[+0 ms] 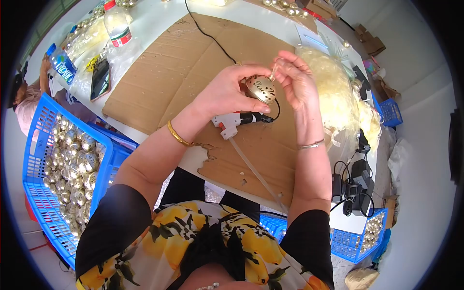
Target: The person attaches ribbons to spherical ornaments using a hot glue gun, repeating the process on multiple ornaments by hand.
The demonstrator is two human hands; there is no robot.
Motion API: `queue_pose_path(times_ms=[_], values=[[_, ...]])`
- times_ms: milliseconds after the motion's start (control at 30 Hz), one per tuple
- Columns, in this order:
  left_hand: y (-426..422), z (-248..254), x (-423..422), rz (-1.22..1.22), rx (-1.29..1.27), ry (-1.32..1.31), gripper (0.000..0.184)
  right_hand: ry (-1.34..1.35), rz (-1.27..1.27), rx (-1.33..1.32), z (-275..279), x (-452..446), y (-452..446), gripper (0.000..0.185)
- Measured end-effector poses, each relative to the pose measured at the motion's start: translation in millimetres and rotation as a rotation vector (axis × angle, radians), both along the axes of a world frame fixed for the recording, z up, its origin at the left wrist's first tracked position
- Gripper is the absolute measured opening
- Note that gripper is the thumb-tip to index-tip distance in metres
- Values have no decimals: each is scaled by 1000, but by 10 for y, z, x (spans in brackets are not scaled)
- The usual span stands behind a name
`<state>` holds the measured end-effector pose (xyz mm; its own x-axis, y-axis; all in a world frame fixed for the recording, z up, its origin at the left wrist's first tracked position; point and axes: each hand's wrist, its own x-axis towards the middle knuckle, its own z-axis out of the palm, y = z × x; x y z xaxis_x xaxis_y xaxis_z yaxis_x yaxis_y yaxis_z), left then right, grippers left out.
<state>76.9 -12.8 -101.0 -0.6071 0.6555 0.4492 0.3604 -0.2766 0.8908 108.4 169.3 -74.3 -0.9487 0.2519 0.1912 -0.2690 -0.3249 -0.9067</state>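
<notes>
A shiny gold bauble [261, 89] with dark lettering and swirls is gripped in my left hand [224, 92], thumb below and fingers over the top. My right hand [297, 79] pinches a thin pale loop, apparently ribbon [274, 72], at the bauble's upper right edge. Just beneath, a white glue gun [229, 123] with a dark nozzle end lies on the cardboard sheet [169, 67]. A long translucent glue stick [256, 171] extends from it toward me.
A blue basket [36, 159] of gold baubles stands at left, another blue crate [345, 246] at lower right. Bagged pale ribbon [333, 92] and black power adapters [357, 179] lie right. A phone [100, 77] and bottles [117, 26] are at left, near another person [34, 99].
</notes>
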Motion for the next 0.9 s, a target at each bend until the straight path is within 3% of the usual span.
queue_pose_path(times_ms=[67,200,300,433,467,533,567,633,667,700,733,833,900], values=[[23,19,0,-36,148,-6,56,-50,84,-133,-84,-38,-32,17],[-24,125,50,-44,173,-15,56,-113,167,-63,-147,-50,-101,19],[-27,143,90,35,153,-172,50,-139,65,-105,-222,-75,-170,19],[-125,169,-63,222,251,-185,49,-188,131,40,-137,-58,-37,18],[-172,154,-179,362,248,-214,50,-206,151,35,-110,-41,-19,18],[-254,68,-445,521,237,-250,50,-95,5,530,-21,31,-28,21],[-280,-8,-596,500,317,-270,46,-100,25,529,52,89,-48,21],[-331,-122,-674,495,405,-282,41,-148,313,976,196,225,-105,28],[-341,-146,-681,585,300,-288,49,-84,397,1115,184,239,-127,39],[-343,-159,-697,672,197,-292,59,-111,434,1197,192,264,-205,41],[-335,-188,-718,681,210,-282,59,-137,468,1282,199,287,-305,43],[-311,-287,-787,691,115,-193,55,119,501,1573,5,229,-415,53],[-313,-305,-795,697,36,-120,54,107,521,1617,-18,232,-483,53]])
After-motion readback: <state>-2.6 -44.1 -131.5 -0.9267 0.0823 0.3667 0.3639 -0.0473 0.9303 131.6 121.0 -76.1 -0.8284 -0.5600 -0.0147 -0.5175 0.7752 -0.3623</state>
